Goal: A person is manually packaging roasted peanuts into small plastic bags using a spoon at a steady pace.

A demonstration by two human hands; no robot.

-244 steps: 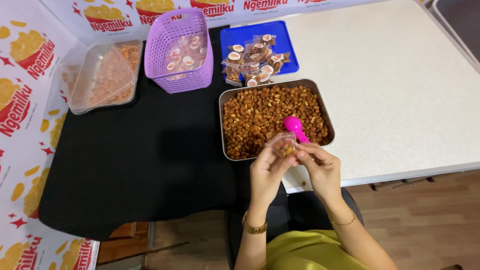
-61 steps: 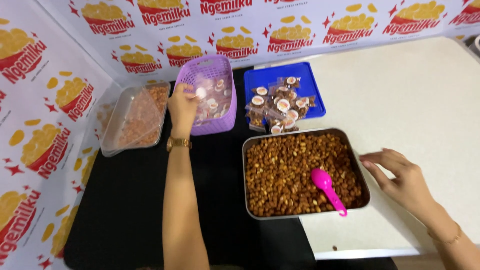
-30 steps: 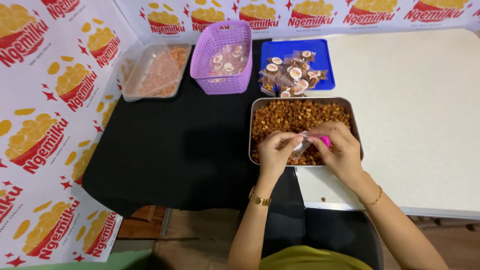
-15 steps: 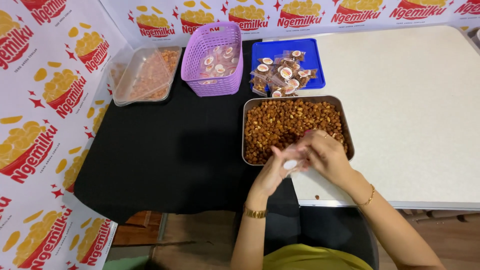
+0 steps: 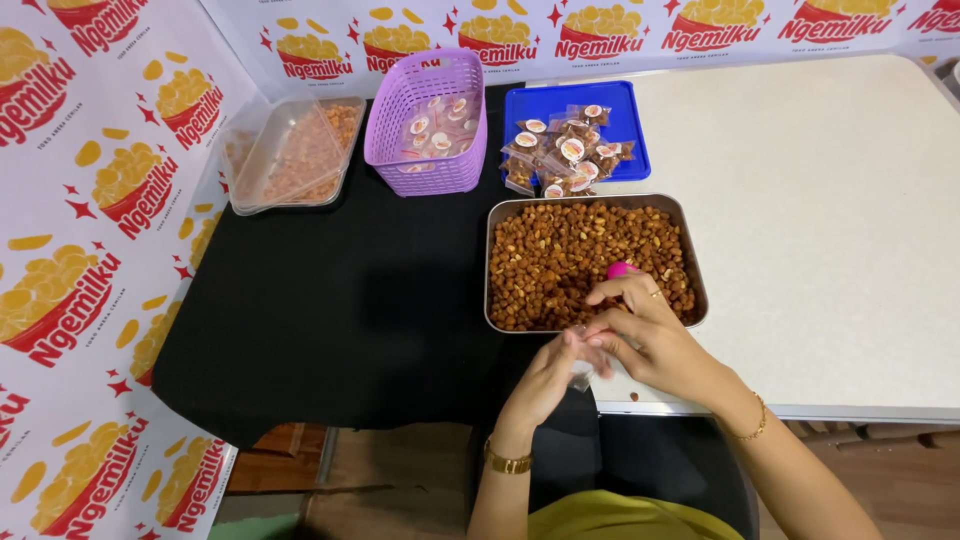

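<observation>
Black-clothed bench [image 5: 330, 300]: both hands pinch a small clear bag [image 5: 581, 372] at the metal tray's [image 5: 487, 268] 6 o'clock edge.
Left hand [image 5: 545, 375] and right hand [image 5: 645, 335] should grip near the rim to spread the mouth.

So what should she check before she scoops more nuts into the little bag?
1. Bag held in both hands: ok, left hand and right hand pinch it together.
2. Bag mouth open: cannot tell, fingers hide it.
3. Pink scoop within reach: ok, it pokes out behind the right hand, in the tray.
4. Nuts in the tray: ok, plenty.
5. Hand free for the scoop: not ok, both are on the bag.
6. Room on the blue tray for filled bags: ok, its back left part is bare.
</observation>
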